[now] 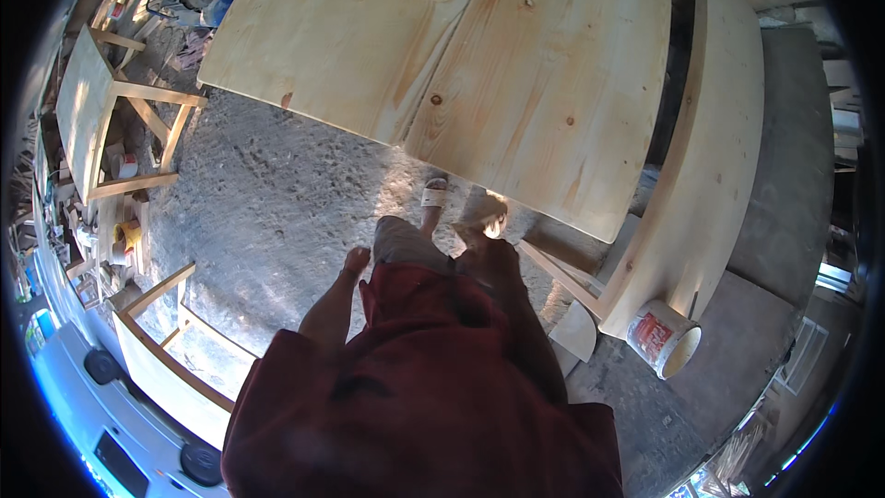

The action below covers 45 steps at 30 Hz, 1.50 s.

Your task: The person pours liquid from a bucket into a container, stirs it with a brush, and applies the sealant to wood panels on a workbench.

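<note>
My left hand (355, 263) hangs beside my left hip, clear of the furniture. It looks small and foreshortened, so its finger pose is not legible. Close against the front of my grey shorts (403, 238) is my right hand (489, 258), dark with shadow, its fingers not distinguishable. Ahead of me lies a large pale wooden tabletop (544, 65) with knots and a seam between its boards. Its near edge is beyond both hands, and neither touches it. One sandalled foot (433, 195) shows on the floor just before that edge.
A long wooden panel frame (687, 175) stands right of the tabletop, with a white bucket (664, 339) at its near end. Wooden table frames (138, 92) stand at left. A light-coloured vehicle (106, 406) is at lower left. The floor (267, 184) is rough and grey.
</note>
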Tool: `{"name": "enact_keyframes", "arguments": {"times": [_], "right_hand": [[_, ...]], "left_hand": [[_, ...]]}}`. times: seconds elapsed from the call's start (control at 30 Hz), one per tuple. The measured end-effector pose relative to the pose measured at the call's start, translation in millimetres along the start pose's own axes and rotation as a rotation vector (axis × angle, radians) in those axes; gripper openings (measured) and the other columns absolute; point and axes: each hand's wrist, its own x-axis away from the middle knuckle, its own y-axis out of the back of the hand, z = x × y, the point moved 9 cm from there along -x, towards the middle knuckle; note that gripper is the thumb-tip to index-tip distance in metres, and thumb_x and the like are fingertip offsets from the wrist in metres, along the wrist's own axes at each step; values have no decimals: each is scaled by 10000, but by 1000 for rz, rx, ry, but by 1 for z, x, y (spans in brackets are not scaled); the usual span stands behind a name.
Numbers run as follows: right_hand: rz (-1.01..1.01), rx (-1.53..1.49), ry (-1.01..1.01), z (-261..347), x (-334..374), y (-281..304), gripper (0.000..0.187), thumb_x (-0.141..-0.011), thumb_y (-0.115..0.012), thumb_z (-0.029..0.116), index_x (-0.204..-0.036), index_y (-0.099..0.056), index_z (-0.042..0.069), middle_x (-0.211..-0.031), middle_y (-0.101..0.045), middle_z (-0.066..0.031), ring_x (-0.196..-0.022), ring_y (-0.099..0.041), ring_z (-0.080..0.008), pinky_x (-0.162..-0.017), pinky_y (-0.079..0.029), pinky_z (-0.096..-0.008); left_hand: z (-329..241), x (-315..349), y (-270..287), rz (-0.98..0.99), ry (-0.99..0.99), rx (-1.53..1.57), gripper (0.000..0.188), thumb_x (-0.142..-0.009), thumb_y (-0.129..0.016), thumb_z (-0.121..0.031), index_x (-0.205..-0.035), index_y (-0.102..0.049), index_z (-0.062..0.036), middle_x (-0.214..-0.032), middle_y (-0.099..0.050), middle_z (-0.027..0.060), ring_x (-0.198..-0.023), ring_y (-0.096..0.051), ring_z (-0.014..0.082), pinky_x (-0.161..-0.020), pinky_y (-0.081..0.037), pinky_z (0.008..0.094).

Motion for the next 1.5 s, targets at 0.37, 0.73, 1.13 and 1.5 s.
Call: {"name": "enact_keyframes", "arguments": {"times": [0.37,0.73,1.13,1.5], "right_hand": [[-217,226,203,78,-106,17,444,-848,-619,308,-1229,-586,82,-823,-673,-213,-795,-673,-390,-718,-544,-476],[-251,239,397,100,-125,1,306,-807,-699,305,-995,-642,70,-770,-672,-180,-740,-683,-359,-672,-556,-457],[-201,171,333,96,-155,21,276,-778,-715,280,-944,-649,70,-790,-672,-200,-745,-681,-360,-668,-559,-446],[-189,289,232,95,-150,24,300,-791,-679,269,-985,-655,42,-870,-686,-214,-796,-698,-356,-720,-569,-447]], "left_hand": [[-187,-58,204,-53,222,1579,455,-987,-475,-379,-1380,-479,-149,-1297,-591,27,-1059,-604,174,-857,-455,326],[-231,-63,225,-59,36,1834,588,-1014,-362,-502,-1453,-390,-111,-1426,-486,38,-1192,-523,211,-993,-395,389],[-251,-67,227,48,-32,2051,664,-984,-335,-602,-1437,-378,-119,-1361,-512,52,-1161,-523,234,-1006,-394,402],[-261,-71,225,129,-27,2035,652,-980,-344,-598,-1429,-386,-127,-1398,-465,46,-1225,-476,237,-998,-397,437]]}}
